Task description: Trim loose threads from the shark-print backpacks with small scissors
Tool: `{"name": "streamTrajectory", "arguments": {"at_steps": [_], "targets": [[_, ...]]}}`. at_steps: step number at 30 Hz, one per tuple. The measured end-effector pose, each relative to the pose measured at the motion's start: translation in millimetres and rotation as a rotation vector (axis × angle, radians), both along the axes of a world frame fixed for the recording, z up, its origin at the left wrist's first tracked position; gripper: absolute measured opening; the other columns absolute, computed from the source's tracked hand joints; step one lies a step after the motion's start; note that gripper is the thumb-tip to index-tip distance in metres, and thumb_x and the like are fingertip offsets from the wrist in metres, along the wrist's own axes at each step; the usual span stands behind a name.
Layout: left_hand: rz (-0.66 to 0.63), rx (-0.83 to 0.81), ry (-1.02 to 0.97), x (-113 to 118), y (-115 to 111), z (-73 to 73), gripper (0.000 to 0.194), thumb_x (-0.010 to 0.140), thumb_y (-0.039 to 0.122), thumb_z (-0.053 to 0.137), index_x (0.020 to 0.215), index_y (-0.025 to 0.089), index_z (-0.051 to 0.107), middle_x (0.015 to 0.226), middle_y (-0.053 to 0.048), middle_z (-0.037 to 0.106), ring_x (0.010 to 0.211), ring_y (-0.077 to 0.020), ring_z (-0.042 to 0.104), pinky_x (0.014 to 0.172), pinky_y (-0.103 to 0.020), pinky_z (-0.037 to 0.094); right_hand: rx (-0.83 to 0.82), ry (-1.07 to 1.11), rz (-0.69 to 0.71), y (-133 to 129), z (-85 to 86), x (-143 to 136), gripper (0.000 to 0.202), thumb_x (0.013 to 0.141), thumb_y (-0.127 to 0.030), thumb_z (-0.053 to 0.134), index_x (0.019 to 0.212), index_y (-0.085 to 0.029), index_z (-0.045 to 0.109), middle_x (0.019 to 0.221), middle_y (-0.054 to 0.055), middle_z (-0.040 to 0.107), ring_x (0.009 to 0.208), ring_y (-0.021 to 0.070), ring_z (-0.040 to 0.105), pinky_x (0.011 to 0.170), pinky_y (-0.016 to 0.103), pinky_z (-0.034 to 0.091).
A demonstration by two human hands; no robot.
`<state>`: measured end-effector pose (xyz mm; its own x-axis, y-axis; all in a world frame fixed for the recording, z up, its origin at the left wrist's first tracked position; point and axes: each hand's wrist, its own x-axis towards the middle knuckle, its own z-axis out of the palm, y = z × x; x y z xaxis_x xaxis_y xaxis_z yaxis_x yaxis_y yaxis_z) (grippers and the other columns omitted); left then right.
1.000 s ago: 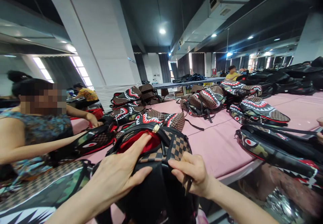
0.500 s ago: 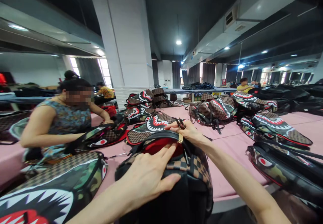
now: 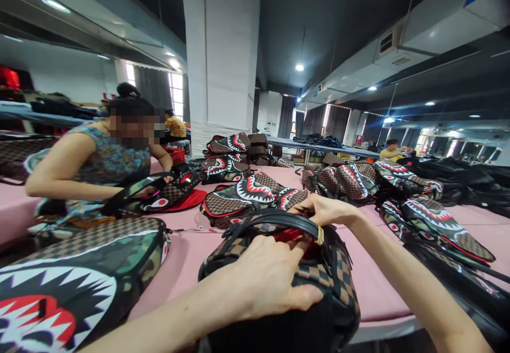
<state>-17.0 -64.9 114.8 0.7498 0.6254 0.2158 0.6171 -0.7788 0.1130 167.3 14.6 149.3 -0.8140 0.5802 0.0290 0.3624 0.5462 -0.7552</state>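
A backpack (image 3: 330,273) in black and brown check stands upright in front of me, its red-lined top partly open under a black carrying handle (image 3: 274,218) with a gold clasp. My left hand (image 3: 271,276) lies over the near rim, fingers reaching beneath the handle into the opening and thumb spread along the outside; its fingertips are hidden. On the far side of the opening, my right hand (image 3: 324,209) bends down behind the handle with its fingers curled at the rim. What those fingers hold is hidden.
A large shark-mouth backpack (image 3: 131,257) lies at the left. Across the pink table (image 3: 382,284), a person (image 3: 115,151) handles another bag. More shark-mouth backpacks (image 3: 438,220) lie at the right and piled at the back. A white pillar (image 3: 223,50) rises behind.
The view has swung left and tilted. My right hand has moved from above the clasp to behind the handle, dropping its fingers to the far rim. My left hand stays in the opening.
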Motion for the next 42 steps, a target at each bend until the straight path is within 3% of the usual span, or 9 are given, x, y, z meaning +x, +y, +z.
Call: {"name": "streamTrajectory", "arguments": {"at_steps": [7,12,20,28,30,33,36,39,42], "targets": [[0.036,0.208,-0.058,-2,0,-28.5,0.067,0.072,0.061,0.053,0.123,0.017,0.048,0.1,-0.015,0.065,0.082,-0.0334,0.062,0.067,-0.044,0.05,0.297,-0.021,-0.175,-5,-19.3,-24,0.011,0.072,-0.022,0.059,0.069,-0.012,0.058,0.061,-0.005,0.05,0.059,0.009,0.042,0.053,0.018,0.031],[-0.034,0.328,-0.034,0,-10,-48.0,0.044,0.074,0.055,0.053,0.085,0.013,0.062,0.073,-0.012,0.065,0.065,-0.0284,0.062,0.061,-0.04,0.049,0.489,-0.06,-0.409,-9,-29.3,-21,0.021,0.081,-0.026,0.046,0.063,-0.014,0.049,0.059,-0.004,0.043,0.058,0.0087,0.034,0.052,0.02,0.024],[-0.059,0.035,0.044,-12,-16,-11.4,0.044,0.071,0.06,0.056,0.077,0.018,0.064,0.077,-0.009,0.066,0.07,-0.0268,0.061,0.06,-0.033,0.044,0.46,-0.043,-0.513,-9,-26.7,-27,0.027,0.085,-0.028,0.04,0.06,-0.016,0.04,0.058,-0.004,0.039,0.056,0.0087,0.033,0.052,0.022,0.023],[-0.309,-0.527,0.224,-3,32,21.0,0.027,0.067,0.047,0.063,0.079,0.023,0.067,0.066,0.001,0.064,0.053,-0.0159,0.052,0.048,-0.022,0.033,0.348,0.09,-0.404,-1,-29.4,-24,0.015,0.073,-0.017,0.044,0.059,-0.014,0.05,0.059,-0.004,0.047,0.06,0.0089,0.041,0.057,0.02,0.031],[-0.268,-0.514,0.116,-3,47,16.7,0.025,0.068,0.047,0.061,0.072,0.023,0.067,0.064,0.003,0.061,0.054,-0.0149,0.049,0.049,-0.021,0.03,0.281,0.168,-0.461,11,-29.4,-20,0.014,0.073,-0.019,0.048,0.062,-0.013,0.056,0.061,-0.002,0.054,0.062,0.0102,0.046,0.058,0.02,0.034],[-0.001,-0.267,-0.103,-11,73,6.9,0.034,0.058,0.055,0.066,0.064,0.022,0.064,0.057,0.003,0.055,0.054,-0.0154,0.047,0.05,-0.022,0.027,0.25,0.423,-0.745,23,-30.3,1,0.019,0.073,-0.028,0.053,0.067,-0.012,0.061,0.063,0.001,0.059,0.057,0.0099,0.047,0.054,0.021,0.036],[0.179,-0.134,-0.29,-21,101,1.2,0.036,0.061,0.057,0.063,0.069,0.022,0.064,0.062,0.001,0.059,0.061,-0.0174,0.051,0.053,-0.022,0.029,0.279,0.645,-0.981,6,-40.8,33,0.031,0.075,-0.042,0.054,0.071,-0.012,0.062,0.059,0.001,0.058,0.044,0.0066,0.035,0.044,0.021,0.028],[0.13,-0.216,-0.425,-17,122,1.0,0.035,0.064,0.055,0.06,0.071,0.021,0.066,0.074,0.0,0.065,0.069,-0.0182,0.054,0.059,-0.022,0.034,0.194,0.566,-0.925,-33,-63.8,52,0.038,0.077,-0.048,0.053,0.068,-0.013,0.062,0.057,0.002,0.058,0.043,0.0072,0.034,0.043,0.021,0.027],[0.121,-0.344,-0.486,2,130,2.5,0.043,0.065,0.06,0.057,0.059,0.018,0.063,0.06,-0.001,0.06,0.057,-0.0154,0.048,0.053,-0.022,0.031,0.185,0.404,-0.86,-58,-88.0,46,0.031,0.075,-0.044,0.058,0.064,-0.015,0.061,0.06,0.002,0.058,0.056,0.0112,0.046,0.053,0.023,0.035]]}}
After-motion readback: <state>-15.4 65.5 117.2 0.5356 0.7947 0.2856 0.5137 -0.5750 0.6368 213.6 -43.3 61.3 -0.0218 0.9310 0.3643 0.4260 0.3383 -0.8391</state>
